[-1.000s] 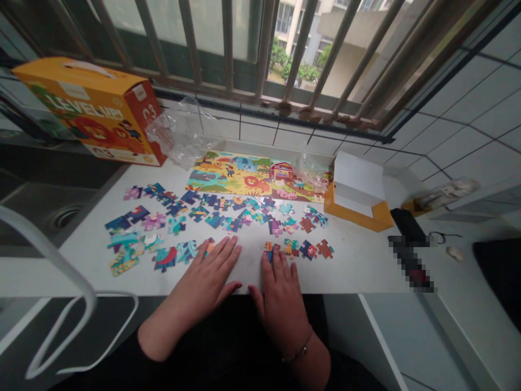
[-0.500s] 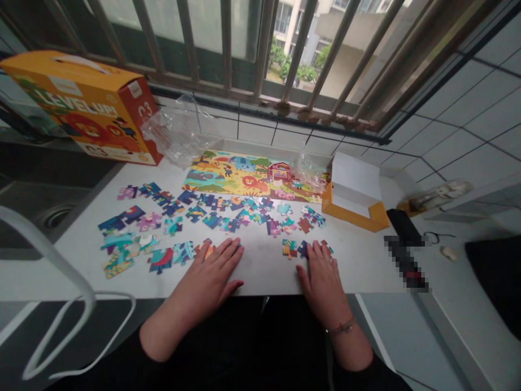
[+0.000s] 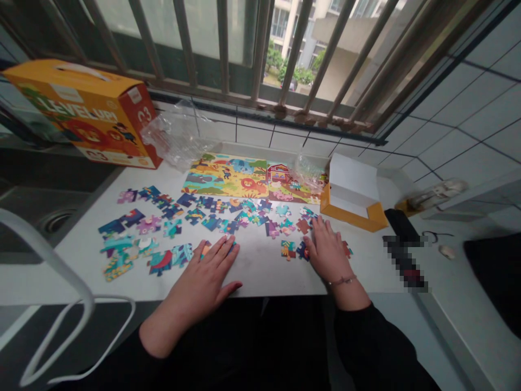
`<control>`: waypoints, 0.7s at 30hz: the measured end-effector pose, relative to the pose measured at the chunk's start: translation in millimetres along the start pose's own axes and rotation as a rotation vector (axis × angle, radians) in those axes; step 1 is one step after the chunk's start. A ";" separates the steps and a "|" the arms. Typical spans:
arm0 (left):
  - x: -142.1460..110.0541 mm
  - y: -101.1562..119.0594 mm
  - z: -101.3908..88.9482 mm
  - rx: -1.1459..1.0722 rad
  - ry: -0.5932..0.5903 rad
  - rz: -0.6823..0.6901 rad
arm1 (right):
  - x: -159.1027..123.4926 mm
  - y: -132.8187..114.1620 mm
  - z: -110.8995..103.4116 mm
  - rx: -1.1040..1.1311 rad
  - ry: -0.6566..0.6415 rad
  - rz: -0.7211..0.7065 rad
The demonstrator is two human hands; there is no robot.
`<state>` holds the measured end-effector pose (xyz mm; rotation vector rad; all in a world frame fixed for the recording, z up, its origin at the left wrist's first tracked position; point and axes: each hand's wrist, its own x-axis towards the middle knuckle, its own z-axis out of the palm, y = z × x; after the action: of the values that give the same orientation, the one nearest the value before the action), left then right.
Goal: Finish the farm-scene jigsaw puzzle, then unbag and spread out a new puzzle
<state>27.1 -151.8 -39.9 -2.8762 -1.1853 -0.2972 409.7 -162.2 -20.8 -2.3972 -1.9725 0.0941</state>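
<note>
Loose jigsaw puzzle pieces (image 3: 211, 221) lie spread across the white counter in a wide band. My left hand (image 3: 209, 266) rests flat, fingers stretched out, over an orange and blue puzzle piece (image 3: 207, 248) that it partly hides. Beside that hand is a light blue patterned puzzle piece (image 3: 182, 254). My right hand (image 3: 329, 247) reaches forward with its fingers extended, their tips at the pieces at the band's right end. Left of its thumb lie a green and orange puzzle piece (image 3: 288, 250) and a dark blue puzzle piece (image 3: 302, 250). A reddish-brown piece (image 3: 347, 250) shows at its right side.
Two picture sheets, an animal scene (image 3: 226, 176) and a farm scene (image 3: 293, 183), lie behind the pieces. An opened yellow box (image 3: 354, 212) stands right, a large orange box (image 3: 93, 119) left, with clear plastic wrap (image 3: 177, 136) beside it. A white cable (image 3: 77, 277) loops in front.
My right hand has moved forward, away from my body, to the upper pieces. The reddish-brown piece now shows farther right. My left hand has stayed nearly in place.
</note>
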 end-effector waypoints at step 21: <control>-16.3 9.1 -12.2 -0.029 0.187 -0.159 | -75.4 -94.9 34.2 0.182 0.212 -0.448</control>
<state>20.1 -170.7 -30.4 -2.7081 -1.3857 -0.5765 299.9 -218.2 -46.9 -1.7311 -2.2273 0.0045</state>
